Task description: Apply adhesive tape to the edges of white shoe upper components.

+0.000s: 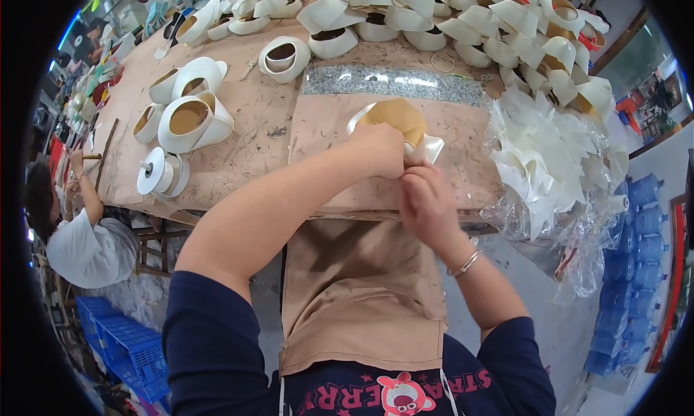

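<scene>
One cream upper (396,114) is gripped by left hand (379,148) and right hand (428,199), judged unfinished; completion of piled uppers (408,18) cannot be told.

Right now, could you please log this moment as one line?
left hand: closed on tan-lined white piece | right hand: curled beside left, hold unclear | white spool: tabletop, left | white cutouts: in clear plastic, right
</scene>
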Demonstrator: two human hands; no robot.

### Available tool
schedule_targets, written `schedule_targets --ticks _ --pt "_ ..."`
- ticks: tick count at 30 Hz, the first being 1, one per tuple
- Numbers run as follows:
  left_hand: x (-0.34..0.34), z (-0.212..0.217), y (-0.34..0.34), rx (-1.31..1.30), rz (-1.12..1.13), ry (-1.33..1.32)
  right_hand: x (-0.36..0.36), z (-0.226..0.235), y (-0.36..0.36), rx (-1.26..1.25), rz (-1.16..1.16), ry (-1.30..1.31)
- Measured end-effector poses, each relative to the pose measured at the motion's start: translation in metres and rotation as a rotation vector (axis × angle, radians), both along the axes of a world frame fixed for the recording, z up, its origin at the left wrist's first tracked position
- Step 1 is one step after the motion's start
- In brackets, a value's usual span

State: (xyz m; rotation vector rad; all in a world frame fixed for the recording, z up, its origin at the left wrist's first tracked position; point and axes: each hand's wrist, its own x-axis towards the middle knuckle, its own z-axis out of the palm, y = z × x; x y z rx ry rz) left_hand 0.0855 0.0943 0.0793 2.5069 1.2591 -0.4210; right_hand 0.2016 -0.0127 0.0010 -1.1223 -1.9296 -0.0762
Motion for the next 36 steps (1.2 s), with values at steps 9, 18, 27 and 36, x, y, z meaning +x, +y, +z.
schedule_targets --ticks 9,18,27,36 --pt "0.013 0.022 0.009 0.273 -0.775 0.243 -0.026 -0.012 -0.011 -0.151 -0.326 -0.216" --pt "-0.022 0.023 0.016 0.09 -0.503 0.285 -0.028 -0.005 -0.012 -0.168 -0.372 -0.263" --pt "-0.03 0.01 0.021 -0.021 -0.257 0.078 -0.025 -0.002 -0.013 -0.181 -0.372 -0.271" --pt "-0.021 0.006 0.01 0.021 -0.217 0.186 -0.029 0.015 -0.013 -0.336 -0.355 -0.337"
